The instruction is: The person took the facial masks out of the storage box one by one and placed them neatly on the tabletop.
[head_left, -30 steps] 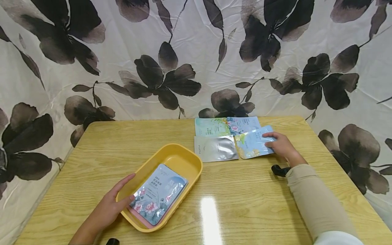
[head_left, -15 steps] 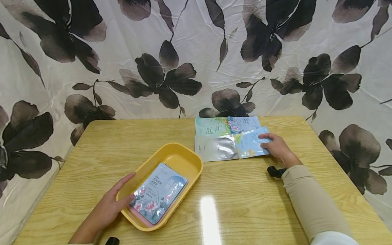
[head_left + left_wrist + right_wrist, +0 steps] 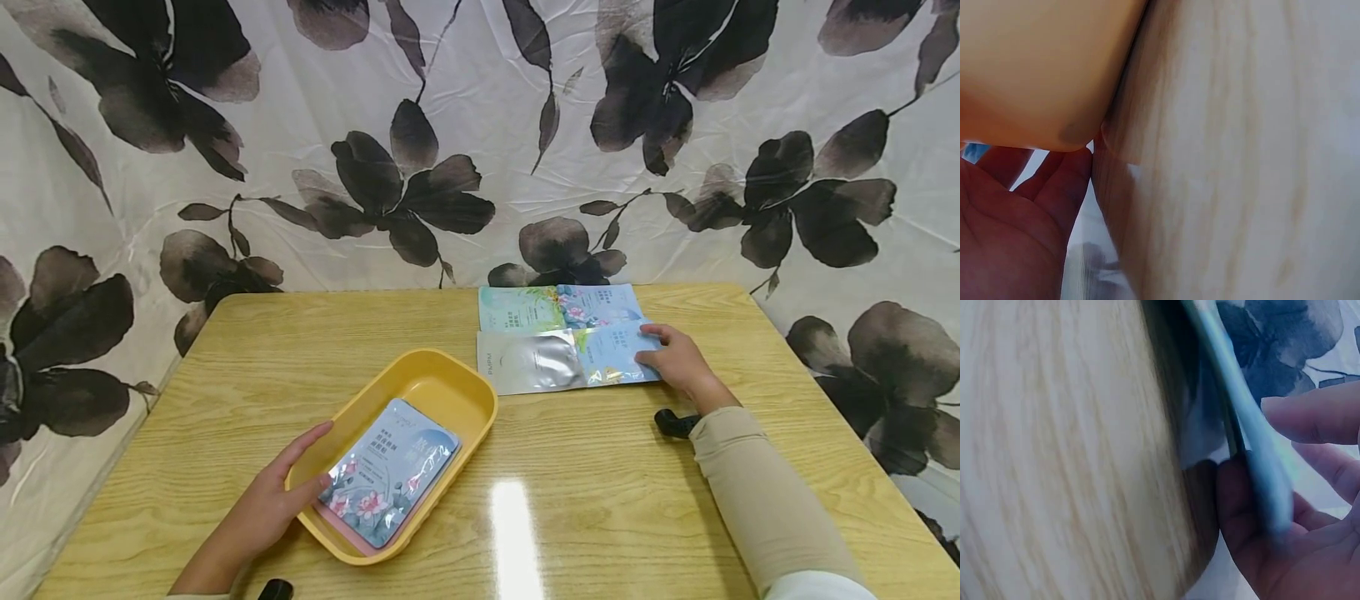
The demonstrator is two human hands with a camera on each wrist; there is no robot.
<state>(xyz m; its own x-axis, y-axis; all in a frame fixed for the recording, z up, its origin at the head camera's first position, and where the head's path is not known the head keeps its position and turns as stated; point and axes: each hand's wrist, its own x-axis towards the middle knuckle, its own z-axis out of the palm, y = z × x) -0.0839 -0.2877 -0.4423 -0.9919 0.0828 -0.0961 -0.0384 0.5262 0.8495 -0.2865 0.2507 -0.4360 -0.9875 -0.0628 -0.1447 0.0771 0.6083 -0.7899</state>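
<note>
My right hand point(image 3: 682, 362) pinches the right edge of a blue face mask packet point(image 3: 609, 357) with a yellow pattern. In the right wrist view this packet point(image 3: 1241, 406) passes edge-on between thumb and fingers. Its left edge meets a silver face mask packet point(image 3: 528, 364); behind them lie a green packet point(image 3: 517, 308) and a blue floral packet point(image 3: 600, 304). My left hand point(image 3: 281, 487) grips the near left rim of a yellow plastic basin point(image 3: 453, 392), thumb over the rim. Inside is a blue face mask packet with pink lotus flowers point(image 3: 390, 475), on top of a pink one.
The wood-grain table point(image 3: 600, 492) ends at the back against a floral curtain point(image 3: 450, 125). The basin stands left of the packets, its far right corner close to the silver one. Black wrist devices point(image 3: 675, 422) are on both arms.
My right hand has moved left, sliding the blue packet up against the silver one and straightening it. The left hand and the basin stay in place.
</note>
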